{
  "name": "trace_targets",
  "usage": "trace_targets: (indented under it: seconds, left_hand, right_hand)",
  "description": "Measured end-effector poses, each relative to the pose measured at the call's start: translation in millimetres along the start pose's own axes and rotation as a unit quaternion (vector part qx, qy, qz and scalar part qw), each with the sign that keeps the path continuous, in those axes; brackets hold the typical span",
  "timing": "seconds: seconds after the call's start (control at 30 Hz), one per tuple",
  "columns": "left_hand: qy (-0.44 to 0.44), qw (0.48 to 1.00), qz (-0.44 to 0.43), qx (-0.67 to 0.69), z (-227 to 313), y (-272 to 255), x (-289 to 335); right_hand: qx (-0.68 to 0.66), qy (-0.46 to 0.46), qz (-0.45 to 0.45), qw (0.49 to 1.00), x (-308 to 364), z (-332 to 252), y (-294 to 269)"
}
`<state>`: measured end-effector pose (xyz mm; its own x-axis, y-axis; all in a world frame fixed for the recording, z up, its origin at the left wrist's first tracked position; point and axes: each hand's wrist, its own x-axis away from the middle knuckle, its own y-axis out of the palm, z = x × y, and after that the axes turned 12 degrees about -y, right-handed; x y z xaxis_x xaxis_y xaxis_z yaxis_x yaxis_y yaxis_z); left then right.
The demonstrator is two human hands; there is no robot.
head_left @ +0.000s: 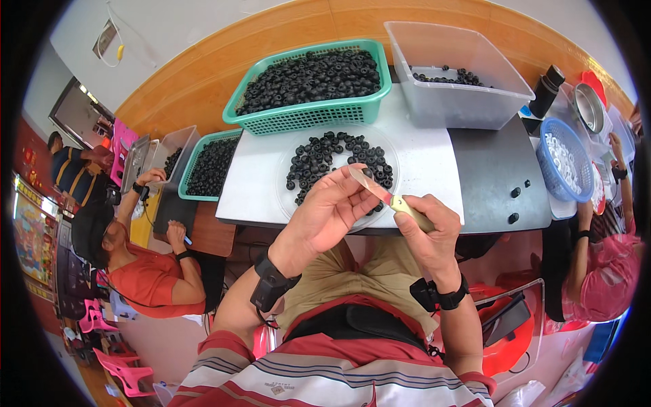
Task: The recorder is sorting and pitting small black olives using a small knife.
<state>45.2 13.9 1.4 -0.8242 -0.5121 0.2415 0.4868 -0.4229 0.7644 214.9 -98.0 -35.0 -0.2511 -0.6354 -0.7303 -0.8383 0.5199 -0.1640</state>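
My right hand (431,225) is closed round the yellow-green handle of a small knife (377,188), its blade pointing up and left. The blade lies against the fingertips of my left hand (324,211), which pinch a small round black part (367,172). Fingers and blade partly cover that part. Beneath both hands is a clear round tray (282,178) on a white board (251,178). Many ring-like black parts (317,157) with centre holes are spread in the tray.
Behind the tray stand a green basket (315,122) heaped with black parts and a clear bin (468,112) holding fewer. Loose black pieces (514,218) lie on the dark tabletop (491,163). A blue basket (546,163) holds white parts. People work at both sides.
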Motion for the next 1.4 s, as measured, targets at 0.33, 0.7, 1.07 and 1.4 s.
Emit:
trace_targets:
  seconds: [0.33, 0.7, 1.07, 1.4]
  left_hand:
    - [-0.001, 0.999, -0.035, 0.032, -16, 9, 6]
    - [0.005, 0.998, -0.048, 0.032, -21, 14, 5]
    - [-0.016, 0.997, -0.030, 0.065, -26, 9, 8]
    - [-0.009, 0.999, -0.018, 0.034, -24, 11, 5]
  right_hand:
    - [0.008, -0.040, 0.024, 0.999, 3, -1, -5]
    - [-0.036, 0.028, 0.043, 0.998, -2, 0, -21]
    - [0.005, -0.061, 0.011, 0.998, 3, 3, -12]
    - [0.016, 0.004, 0.036, 0.999, 0, 12, -18]
